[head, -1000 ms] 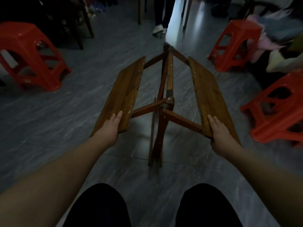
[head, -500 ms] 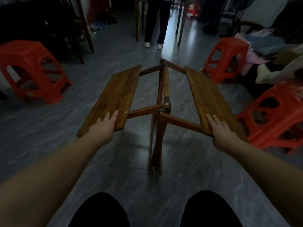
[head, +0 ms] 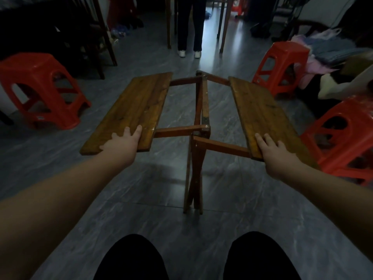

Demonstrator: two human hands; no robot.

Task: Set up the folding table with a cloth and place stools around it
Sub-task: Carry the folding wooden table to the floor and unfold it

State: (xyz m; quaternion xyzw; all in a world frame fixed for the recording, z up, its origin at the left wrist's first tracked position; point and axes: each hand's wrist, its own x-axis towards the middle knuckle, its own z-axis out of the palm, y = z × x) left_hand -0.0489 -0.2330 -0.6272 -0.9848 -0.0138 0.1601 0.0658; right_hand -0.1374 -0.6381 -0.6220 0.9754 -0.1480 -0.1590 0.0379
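Note:
The wooden folding table stands on the grey floor in front of me, its crossed legs (head: 196, 174) together in the middle. Its left leaf (head: 137, 106) and right leaf (head: 260, 110) are spread apart and lie nearly flat on their side arms. My left hand (head: 121, 145) holds the near end of the left leaf, fingers on top and thumb hidden below. My right hand (head: 274, 152) holds the near end of the right leaf the same way. Red plastic stools stand at the left (head: 40, 87), far right (head: 282, 65) and near right (head: 343, 138).
A person (head: 190, 27) stands beyond the table between wooden furniture legs. A heap of cloths and clothes (head: 333, 49) lies at the far right behind the stools. Dark chairs fill the back left. My knees show at the bottom edge.
Both leaves have swung outward and down from a steep slant to nearly level, with my hands moving apart along with them. The view has tilted upward.

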